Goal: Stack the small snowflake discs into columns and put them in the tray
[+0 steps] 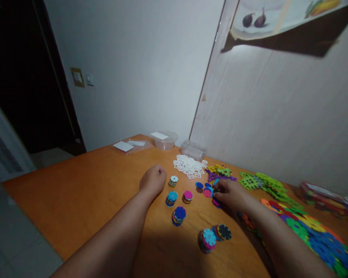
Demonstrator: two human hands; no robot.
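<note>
My left hand (153, 179) rests on the table as a closed fist, with nothing showing in it. Just right of it is a short stack of notched plastic discs topped by a white one (173, 179). My right hand (227, 193) curls its fingers over a small group of loose discs, a pinkish-red disc (207, 192) among them. A light blue disc (216, 181) shows at its fingertips, partly covered. Between and below the hands stand more disc stacks, topped light blue (172, 197), pink (187, 195), dark blue (179, 213), pale blue (209, 237) and black (224, 231).
White lattice pieces (190, 166) lie in a heap before a clear rectangular box (193, 150). A round clear tub (164, 141) and flat plastic bags (130, 146) sit at the back. Green lattice pieces (272, 185) and large colourful discs (316, 231) spread along the right.
</note>
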